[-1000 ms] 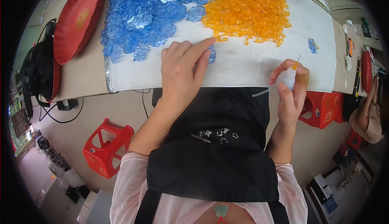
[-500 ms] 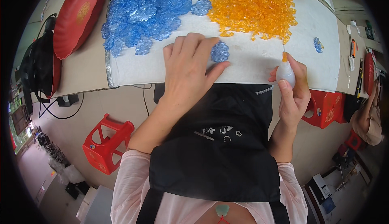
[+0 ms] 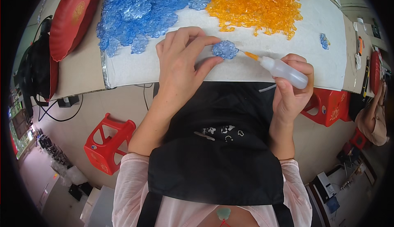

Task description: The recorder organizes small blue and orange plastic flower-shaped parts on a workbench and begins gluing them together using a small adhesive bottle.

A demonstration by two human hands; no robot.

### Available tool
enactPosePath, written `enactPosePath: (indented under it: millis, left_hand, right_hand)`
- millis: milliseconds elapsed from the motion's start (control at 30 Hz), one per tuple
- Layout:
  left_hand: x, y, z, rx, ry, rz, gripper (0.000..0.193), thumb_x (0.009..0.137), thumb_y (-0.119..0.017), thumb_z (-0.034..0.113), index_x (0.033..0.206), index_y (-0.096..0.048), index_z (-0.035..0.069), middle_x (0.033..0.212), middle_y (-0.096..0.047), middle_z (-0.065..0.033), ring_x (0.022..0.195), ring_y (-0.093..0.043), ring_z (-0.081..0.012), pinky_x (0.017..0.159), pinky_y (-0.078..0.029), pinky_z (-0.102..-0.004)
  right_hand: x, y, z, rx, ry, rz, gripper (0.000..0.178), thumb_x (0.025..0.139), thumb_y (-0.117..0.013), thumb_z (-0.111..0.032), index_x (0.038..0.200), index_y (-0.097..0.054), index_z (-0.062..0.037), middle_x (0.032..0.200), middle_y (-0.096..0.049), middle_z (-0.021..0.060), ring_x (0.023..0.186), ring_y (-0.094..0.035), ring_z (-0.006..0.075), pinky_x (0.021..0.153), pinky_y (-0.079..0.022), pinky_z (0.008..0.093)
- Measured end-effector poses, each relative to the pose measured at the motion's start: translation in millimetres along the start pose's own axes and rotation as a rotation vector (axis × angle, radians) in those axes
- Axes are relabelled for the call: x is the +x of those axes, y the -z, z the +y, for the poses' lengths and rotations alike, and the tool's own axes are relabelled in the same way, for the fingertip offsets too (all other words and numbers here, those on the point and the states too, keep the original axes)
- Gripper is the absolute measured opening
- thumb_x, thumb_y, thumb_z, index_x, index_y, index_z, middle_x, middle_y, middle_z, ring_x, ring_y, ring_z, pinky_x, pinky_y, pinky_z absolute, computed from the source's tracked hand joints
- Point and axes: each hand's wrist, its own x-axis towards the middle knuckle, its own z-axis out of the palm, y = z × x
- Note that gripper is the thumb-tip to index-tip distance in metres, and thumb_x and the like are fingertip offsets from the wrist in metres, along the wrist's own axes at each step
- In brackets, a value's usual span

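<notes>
Between the thumb and forefinger of my left hand point(image 3: 182, 54) is a clear blue flower-shaped piece point(image 3: 225, 50), held by its left edge on the white table covering. My right hand point(image 3: 293, 85) is closed round a white squeeze bottle point(image 3: 289, 73) with an orange collar and a thin needle tip. The bottle lies tilted to the left, and its tip points at the right edge of the flower piece, touching or very close to it. A heap of similar blue flower pieces point(image 3: 139, 18) and a pile of small orange translucent pieces point(image 3: 254, 5) lie beyond my hands.
A blue-and-yellow piece point(image 3: 324, 41) lies apart at the right. A red fluted tray point(image 3: 74, 20) stands at the far left. Red stools point(image 3: 107, 145) are below the table. Tools, including a cutter point(image 3: 365, 77), lie at the right edge, near another person's arm point(image 3: 373, 120).
My right hand has tipped the squeeze bottle from upright to leftward, bringing its needle to the flower piece. My left hand has shifted slightly left, its finger and thumb at the piece.
</notes>
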Motion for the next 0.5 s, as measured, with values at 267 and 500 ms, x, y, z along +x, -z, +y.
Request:
enactPosePath:
  millis: [267,500]
  left_hand:
    - [-0.2,-1.4,-2.0,0.014,-0.007,-0.008,0.035,0.063,-0.074,0.017,0.097,-0.064,0.014,0.094,-0.053,0.0007,0.088,-0.047,-0.0188,0.077,-0.030,-0.0328]
    - [-3.0,2.2,3.1,0.014,0.030,0.021,0.042,0.062,-0.075,0.021,0.100,-0.061,0.012,0.099,-0.052,-0.0027,0.091,-0.046,-0.0216,0.079,-0.030,-0.0335]
  right_hand:
    - [1.6,-6.2,6.6,-0.226,0.197,-0.105,0.036,0.066,-0.072,0.003,0.096,-0.052,0.0002,0.095,-0.053,0.0123,0.086,-0.055,0.0173,0.075,-0.046,0.0271]
    - [-0.5,-2.1,7.5,-0.045,0.069,0.052,0.036,0.068,-0.071,-0.002,0.097,-0.051,-0.0017,0.097,-0.053,0.0120,0.086,-0.055,0.0175,0.076,-0.045,0.0277]
